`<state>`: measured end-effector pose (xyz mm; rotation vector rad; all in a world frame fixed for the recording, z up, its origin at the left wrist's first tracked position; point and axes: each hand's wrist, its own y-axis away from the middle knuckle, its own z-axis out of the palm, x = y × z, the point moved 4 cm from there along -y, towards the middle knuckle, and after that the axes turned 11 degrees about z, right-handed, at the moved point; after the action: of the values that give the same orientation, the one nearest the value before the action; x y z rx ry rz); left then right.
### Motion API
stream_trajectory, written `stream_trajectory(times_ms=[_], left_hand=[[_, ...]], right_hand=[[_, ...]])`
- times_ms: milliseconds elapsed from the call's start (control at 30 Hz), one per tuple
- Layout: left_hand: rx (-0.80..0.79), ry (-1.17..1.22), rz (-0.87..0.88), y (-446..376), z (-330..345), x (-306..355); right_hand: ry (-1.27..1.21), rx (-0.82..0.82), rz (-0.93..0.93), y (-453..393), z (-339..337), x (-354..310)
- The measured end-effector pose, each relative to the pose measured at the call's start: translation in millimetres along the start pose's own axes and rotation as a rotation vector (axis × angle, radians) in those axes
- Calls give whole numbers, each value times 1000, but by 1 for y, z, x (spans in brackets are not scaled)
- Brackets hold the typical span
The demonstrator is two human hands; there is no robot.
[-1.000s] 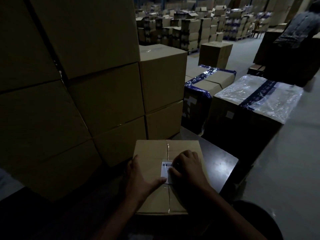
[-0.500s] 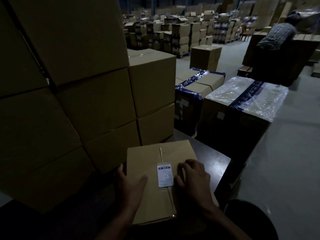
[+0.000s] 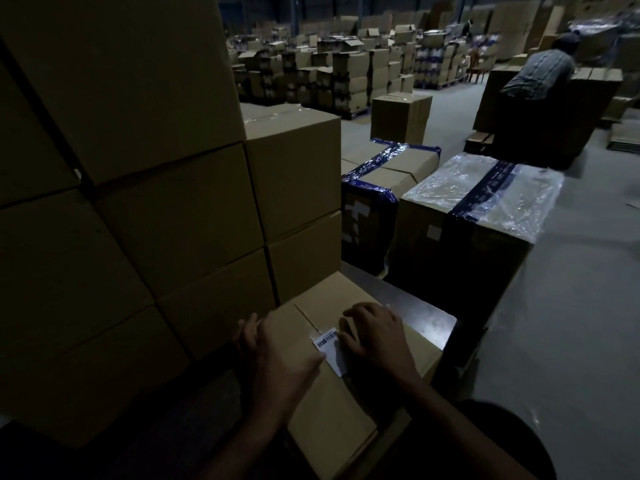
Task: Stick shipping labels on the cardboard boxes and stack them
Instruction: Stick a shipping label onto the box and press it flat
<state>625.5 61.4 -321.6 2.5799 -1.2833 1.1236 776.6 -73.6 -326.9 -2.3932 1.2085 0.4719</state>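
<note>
Since half a second ago the cardboard box (image 3: 332, 368) has swung so that its taped seam runs diagonally across the desk (image 3: 422, 318), and both hands have shifted with it. The white shipping label (image 3: 329, 348) lies stuck on the box's top face beside the seam, barcode end pointing away from the person. The left hand (image 3: 277, 358) lies flat along the box's left side, fingers straight and its thumb touching the label's near edge, most likely to brace the box and press that edge down. The right hand (image 3: 375, 336) rests just right of the label with its fingers spread and relaxed on the cardboard, gripping nothing; I judge it is smoothing the sticker or readying to lift the box toward the stack of boxes (image 3: 166, 216) that rises just to the left, touching the box's far corner. The light is poor: the near end of the box and both forearms fade into shadow, the label's print cannot be read, and the right palm hides the cardboard beneath it. Beyond the desk stands a plastic-wrapped carton (image 3: 485, 195), and another person (image 3: 540, 76) bends over boxes far off.
</note>
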Motion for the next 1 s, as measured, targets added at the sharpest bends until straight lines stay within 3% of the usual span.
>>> stream_trajectory(times_ms=[100, 200, 1000], left_hand=[[-192, -202, 8, -17, 8, 2], [-251, -382, -7, -18, 9, 3], [-210, -431, 32, -13, 10, 0]], right_hand=[[-9, -38, -49, -2, 3, -2], [52, -109, -114, 0, 9, -7], [23, -131, -78, -2, 9, -8]])
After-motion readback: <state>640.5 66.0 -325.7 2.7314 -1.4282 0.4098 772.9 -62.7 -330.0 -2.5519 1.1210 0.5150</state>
